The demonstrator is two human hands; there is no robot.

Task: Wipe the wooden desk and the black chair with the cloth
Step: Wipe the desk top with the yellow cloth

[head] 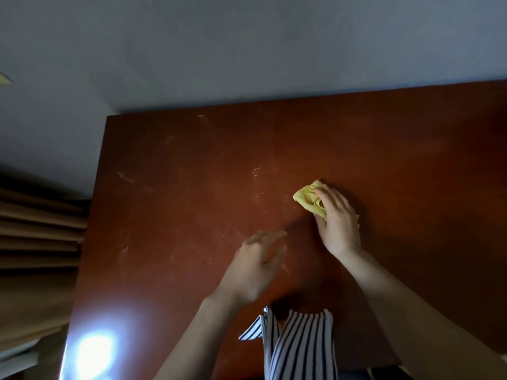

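- One worktop [192, 187], reddish-brown wood, spreads under and around both hands and runs ahead of them to a blue-grey wall [247, 50].
- One curtain [35, 242], tan and pleated, hangs well to the left of the left hand, off the worktop's edge.
- One striped garment [301, 346] shows between the two forearms, nearer the person than either hand.
- Two hands, apart. The right hand [338, 218] reaches further forward, its fingers curled over the cloth and pressing it down on the wood. The left hand [255, 267] is spread loosely with nothing in it, low over the surface. I cannot tell whether it touches.
- One cloth [307, 197], yellow and bunched, lies on the worktop under the right hand's fingers and pokes out to their left.
- Several pale scuffs [124, 176] mark the wood ahead and to the left of the left hand, and a bright glare [94, 349] sits near its elbow.
- I judge the desk-wiping step to be in hand. The next move calls for steady downward pressure and long strokes out towards the marked left side. No black chair is in sight, so that part looks undone.
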